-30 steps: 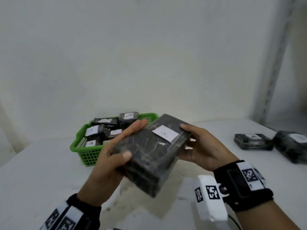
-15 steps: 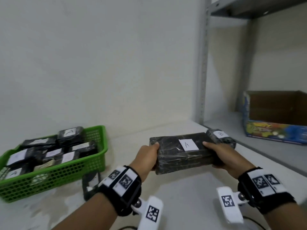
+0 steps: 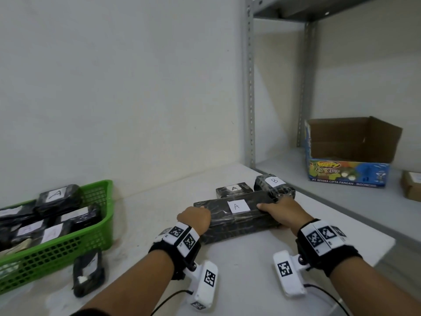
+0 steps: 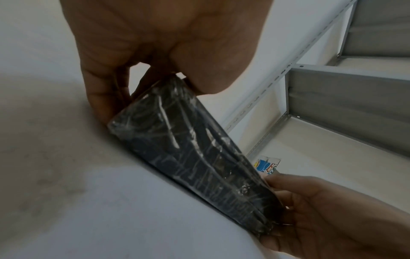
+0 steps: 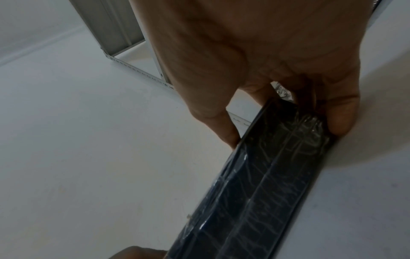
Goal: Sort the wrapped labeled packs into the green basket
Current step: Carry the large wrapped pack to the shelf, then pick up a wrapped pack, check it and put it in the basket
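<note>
A long black wrapped pack [image 3: 237, 215] with a white "A" label lies on the white table, held at both ends. My left hand [image 3: 196, 218] grips its left end [image 4: 155, 112]. My right hand [image 3: 281, 212] grips its right end [image 5: 295, 126], thumb on top. Behind it sit a small pack labeled "A" [image 3: 234, 189] and a pack labeled "B" [image 3: 273, 185]. The green basket [image 3: 91, 238] stands at the left with several labeled packs inside. Another black pack [image 3: 88, 273] lies on the table in front of the basket.
A grey metal shelf [image 3: 341, 201] adjoins the table on the right. An open cardboard box [image 3: 350, 153] and a small brown box [image 3: 411, 188] sit on it. A shelf upright [image 3: 249, 87] rises behind the packs. The table's right edge [image 3: 385, 245] is near my right wrist.
The big pack has gone from up near the basket to down on the table at the right, beside the small packs. Both hands stayed on its ends. The view has swung right.
</note>
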Demonstrator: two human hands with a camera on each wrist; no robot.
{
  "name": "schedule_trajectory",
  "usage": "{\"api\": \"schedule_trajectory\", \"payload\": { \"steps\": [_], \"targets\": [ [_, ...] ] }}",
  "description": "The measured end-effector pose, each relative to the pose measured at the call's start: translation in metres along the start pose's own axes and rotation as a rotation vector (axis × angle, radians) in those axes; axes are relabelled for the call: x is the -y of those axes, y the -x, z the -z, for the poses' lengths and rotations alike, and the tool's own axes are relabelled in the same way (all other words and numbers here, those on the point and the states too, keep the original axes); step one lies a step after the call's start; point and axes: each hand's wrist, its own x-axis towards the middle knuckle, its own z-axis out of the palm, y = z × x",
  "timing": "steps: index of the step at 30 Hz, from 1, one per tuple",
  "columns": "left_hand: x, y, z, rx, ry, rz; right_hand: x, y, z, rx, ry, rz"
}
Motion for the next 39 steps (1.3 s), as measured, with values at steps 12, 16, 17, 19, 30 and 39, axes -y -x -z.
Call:
{"api": "schedule_trajectory", "payload": {
  "steps": [12, 16, 17, 19, 30, 39],
  "targets": [
    [0.023, 0.007, 0.022, 0.029, 0.226, -0.010, 0.015, 0.021, 0.005, -0.048, 0.179, 0.067],
    [0.057, 0.024, 0.052, -0.057, 0.044, -0.062, 0.044, 0.054, -0.008, -0.188, 0.410, 0.289],
    [0.069, 0.029, 0.061, -0.101, -0.031, -0.059, 0.053, 0.066, -0.015, -0.183, 0.449, 0.335],
    [0.093, 0.044, 0.079, -0.192, -0.188, -0.038, 0.072, 0.087, -0.031, -0.118, 0.485, 0.427],
    [0.206, 0.099, 0.112, -0.277, -0.444, 0.103, 0.135, 0.154, -0.190, 0.433, 0.679, 0.800],
    [0.217, 0.085, 0.104, -0.134, -0.284, 0.110, 0.172, 0.165, -0.264, 0.678, 0.813, 0.917]
  ]
}}
